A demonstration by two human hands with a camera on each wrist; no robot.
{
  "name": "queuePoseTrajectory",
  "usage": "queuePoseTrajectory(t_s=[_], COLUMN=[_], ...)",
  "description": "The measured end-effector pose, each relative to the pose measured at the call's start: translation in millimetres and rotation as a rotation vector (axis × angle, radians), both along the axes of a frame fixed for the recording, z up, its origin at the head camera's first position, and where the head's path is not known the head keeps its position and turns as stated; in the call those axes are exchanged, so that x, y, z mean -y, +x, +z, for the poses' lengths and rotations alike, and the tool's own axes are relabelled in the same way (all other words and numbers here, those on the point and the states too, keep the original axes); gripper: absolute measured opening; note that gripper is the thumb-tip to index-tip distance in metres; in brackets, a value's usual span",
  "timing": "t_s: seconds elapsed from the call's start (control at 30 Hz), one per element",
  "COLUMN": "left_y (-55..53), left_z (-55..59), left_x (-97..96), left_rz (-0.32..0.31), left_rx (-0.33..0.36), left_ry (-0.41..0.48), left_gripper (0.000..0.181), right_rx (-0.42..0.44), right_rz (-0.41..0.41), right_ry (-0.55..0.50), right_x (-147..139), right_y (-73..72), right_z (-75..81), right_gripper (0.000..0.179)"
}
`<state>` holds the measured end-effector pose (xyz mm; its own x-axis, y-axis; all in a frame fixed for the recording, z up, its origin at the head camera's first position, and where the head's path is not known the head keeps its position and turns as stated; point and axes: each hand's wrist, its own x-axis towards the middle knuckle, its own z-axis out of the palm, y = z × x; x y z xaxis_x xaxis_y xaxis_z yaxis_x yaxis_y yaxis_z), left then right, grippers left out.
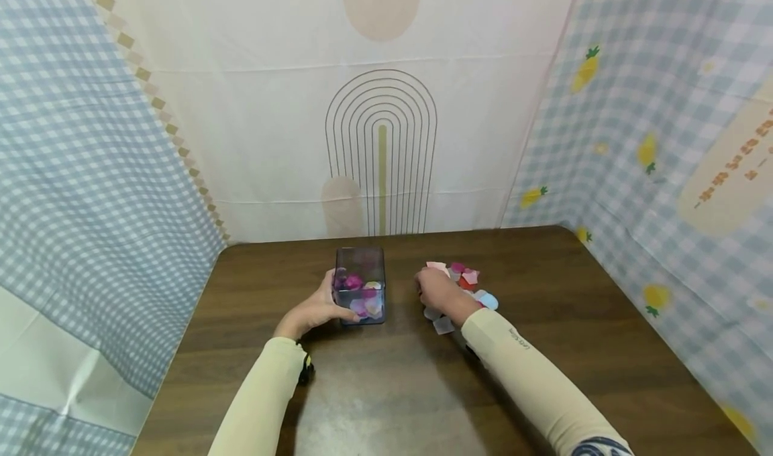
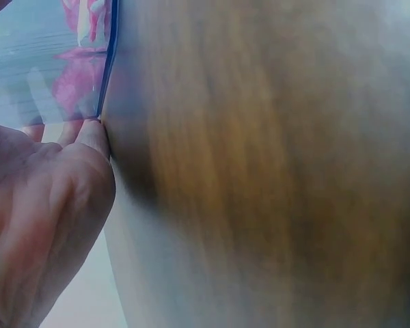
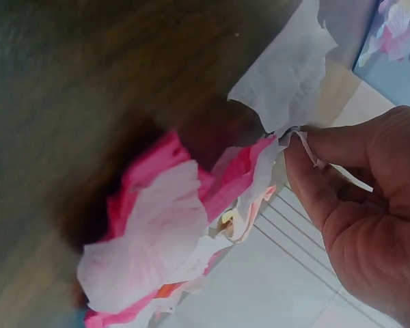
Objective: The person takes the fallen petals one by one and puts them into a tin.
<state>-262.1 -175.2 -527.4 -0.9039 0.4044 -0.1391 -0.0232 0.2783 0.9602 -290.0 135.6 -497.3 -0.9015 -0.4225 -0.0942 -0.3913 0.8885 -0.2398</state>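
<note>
A clear plastic box (image 1: 360, 263) stands left of the table's middle, with pink, magenta and pale petals (image 1: 370, 303) lying inside it. Round its left side my left hand (image 1: 317, 308) holds it, thumb along the near wall. To the right, my right hand (image 1: 441, 291) is over a loose pile of petals (image 1: 471, 277). In the right wrist view the thumb and forefinger pinch a thin white petal (image 3: 287, 78); how many layers are between them I cannot tell. Bright pink and whitish petals (image 3: 147, 239) lie beside those fingertips.
The brown wooden table (image 1: 374, 382) reaches back to a hanging printed cloth (image 1: 272, 141). Checked cloths hang on both sides. Pale translucent petals (image 1: 443, 325) and a light blue one (image 1: 488, 300) lie at the near and right edges of the pile.
</note>
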Motion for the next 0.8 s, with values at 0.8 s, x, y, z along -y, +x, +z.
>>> queuePoseTrajectory(t_s=[0.8], left_y=[0.5], left_z=[-0.9], left_x=[0.9], left_rz=[0.007], left_rx=[-0.008], left_ry=[0.003], left_gripper=[0.123], right_rx=[-0.181], right_rz=[-0.089], right_ry=[-0.777], right_x=[50.6], right_y=[28.6], right_z=[77.0], right_gripper=[0.013])
